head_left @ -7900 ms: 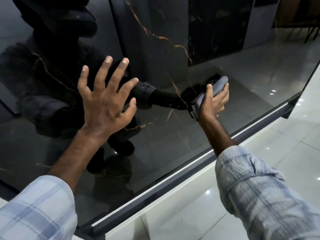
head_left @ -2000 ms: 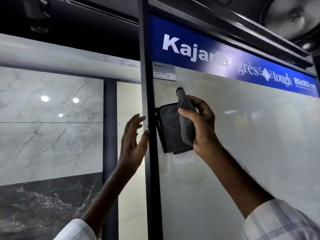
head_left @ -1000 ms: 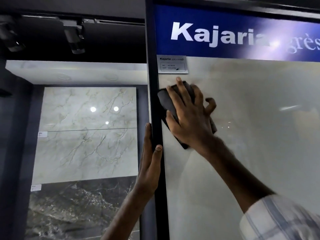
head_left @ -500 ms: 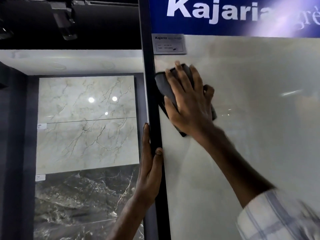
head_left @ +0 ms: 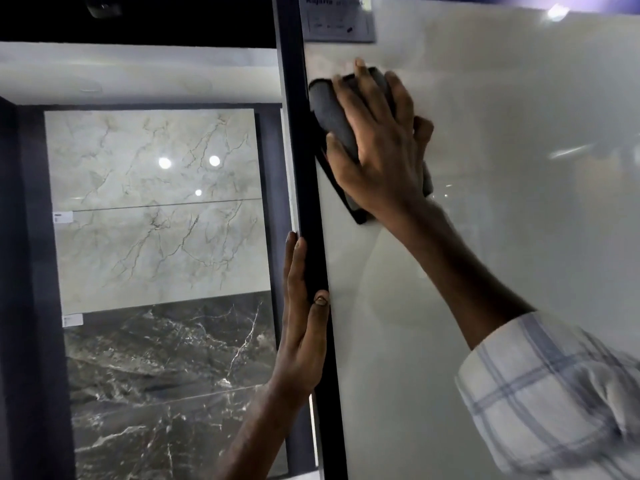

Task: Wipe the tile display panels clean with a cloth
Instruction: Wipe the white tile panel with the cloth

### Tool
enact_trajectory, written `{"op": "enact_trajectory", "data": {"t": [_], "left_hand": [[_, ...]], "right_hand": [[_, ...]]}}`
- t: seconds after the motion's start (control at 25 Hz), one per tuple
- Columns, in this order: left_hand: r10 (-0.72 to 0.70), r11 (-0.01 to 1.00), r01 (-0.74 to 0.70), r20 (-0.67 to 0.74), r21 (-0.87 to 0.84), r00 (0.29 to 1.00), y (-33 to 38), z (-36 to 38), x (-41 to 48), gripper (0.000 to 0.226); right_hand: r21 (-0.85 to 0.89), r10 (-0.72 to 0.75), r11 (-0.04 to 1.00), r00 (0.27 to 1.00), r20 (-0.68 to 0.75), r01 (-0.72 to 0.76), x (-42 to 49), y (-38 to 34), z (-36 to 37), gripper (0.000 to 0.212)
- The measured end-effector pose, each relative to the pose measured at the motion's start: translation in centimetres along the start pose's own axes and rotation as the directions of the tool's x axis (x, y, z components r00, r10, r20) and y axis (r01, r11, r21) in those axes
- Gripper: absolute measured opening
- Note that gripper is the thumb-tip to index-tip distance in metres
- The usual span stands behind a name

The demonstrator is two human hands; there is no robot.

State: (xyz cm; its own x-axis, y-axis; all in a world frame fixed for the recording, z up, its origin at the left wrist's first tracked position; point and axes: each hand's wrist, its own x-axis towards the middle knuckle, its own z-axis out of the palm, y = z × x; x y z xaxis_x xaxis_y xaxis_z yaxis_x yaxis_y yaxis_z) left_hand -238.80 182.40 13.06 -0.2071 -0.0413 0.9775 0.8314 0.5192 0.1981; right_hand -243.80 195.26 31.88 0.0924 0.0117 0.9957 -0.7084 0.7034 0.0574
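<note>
Two hands are at work in the single head view, and the change over the last couple of seconds is plain: the right hand [head_left: 377, 143], which two seconds back held the grey cloth [head_left: 329, 112] loosely bunched off the surface, now has it spread flat and pressed against the pale glossy panel [head_left: 502, 237], at about eleven o'clock on that panel, just under the small label [head_left: 337, 19]. From half a second ago the hand and cloth have hardly shifted against the panel; most of the apparent shift looks like head motion. I judge the wiping of this panel has only begun, with the cloth hard against the dark upright frame [head_left: 304, 168] and nearly all the surface toward three and six o'clock untouched. The right grip is wide, with straight, spread fingers [head_left: 363, 84] pushing the cloth flat rather than closing round it. The left hand [head_left: 301, 327], at seven o'clock from the cloth, lies along the frame, fingers straight behind its edge and thumb on its front face, steadying it. Marbled panels [head_left: 156, 209] stand farther back at nine o'clock.
</note>
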Motion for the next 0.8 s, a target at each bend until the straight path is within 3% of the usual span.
{"op": "enact_trajectory", "data": {"t": [0.16,0.52,0.64,0.8], "left_hand": [[0.006,1.000,-0.007,0.035,0.021,0.999,-0.4,-0.1,-3.1,0.056],[-0.115,0.993,0.116,-0.019,0.035,0.993,-1.9,0.3,-7.8,0.058],[-0.047,0.996,0.046,0.018,0.077,0.999,-1.9,0.4,-8.2,0.066],[-0.042,0.997,0.039,0.036,0.069,0.998,-2.1,0.4,-8.4,0.073]], "right_hand": [[-0.040,-0.040,0.998,0.999,0.021,0.041,-5.7,-0.2,-0.6,0.067],[-0.040,0.027,0.999,0.990,0.140,-0.022,-26.1,-3.2,-3.3,0.066],[-0.033,0.063,0.998,0.985,0.161,-0.058,-25.7,-3.4,-3.7,0.068],[-0.025,0.125,0.992,0.989,0.076,-0.123,-18.1,-2.8,-2.7,0.069]]}}
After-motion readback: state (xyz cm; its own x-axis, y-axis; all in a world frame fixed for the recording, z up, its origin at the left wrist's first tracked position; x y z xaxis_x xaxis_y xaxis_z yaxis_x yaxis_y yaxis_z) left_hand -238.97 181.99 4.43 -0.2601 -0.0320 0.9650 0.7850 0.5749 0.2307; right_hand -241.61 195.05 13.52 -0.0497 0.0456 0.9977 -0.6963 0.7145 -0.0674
